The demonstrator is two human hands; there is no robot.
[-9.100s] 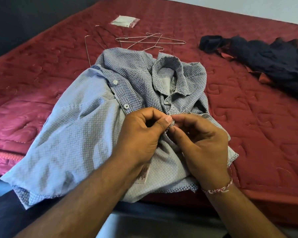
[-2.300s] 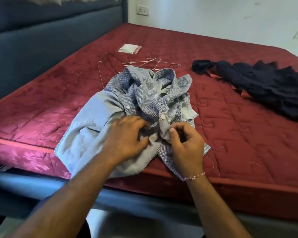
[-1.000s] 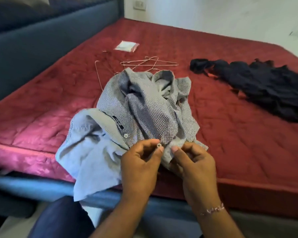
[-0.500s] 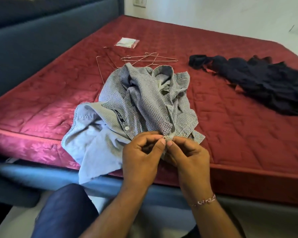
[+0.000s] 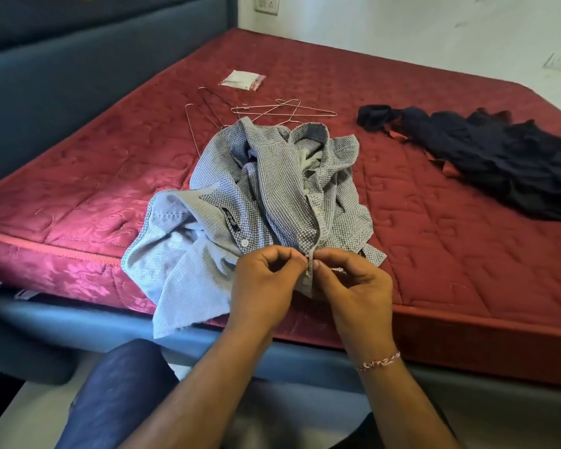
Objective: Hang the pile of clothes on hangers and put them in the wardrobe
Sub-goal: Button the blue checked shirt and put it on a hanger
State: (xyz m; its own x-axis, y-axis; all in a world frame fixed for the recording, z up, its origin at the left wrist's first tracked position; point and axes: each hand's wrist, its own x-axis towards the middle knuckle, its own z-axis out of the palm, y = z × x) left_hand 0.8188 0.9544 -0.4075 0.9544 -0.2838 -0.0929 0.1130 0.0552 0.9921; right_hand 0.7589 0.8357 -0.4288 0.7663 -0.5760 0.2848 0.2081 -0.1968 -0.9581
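This is a bedroom in a home. A wide bed takes most of the room: its red quilted mattress point(image 5: 402, 189) lies in a dark blue padded frame point(image 5: 62, 76) with a high headboard. Behind the far corner of the mattress stands a plain white wall point(image 5: 402, 30) with an electric socket point(image 5: 268, 4). On the mattress lie a crumpled checked shirt point(image 5: 272, 196), a dark garment point(image 5: 486, 157) to the right of it, and thin wire hangers point(image 5: 272, 111) just behind it.
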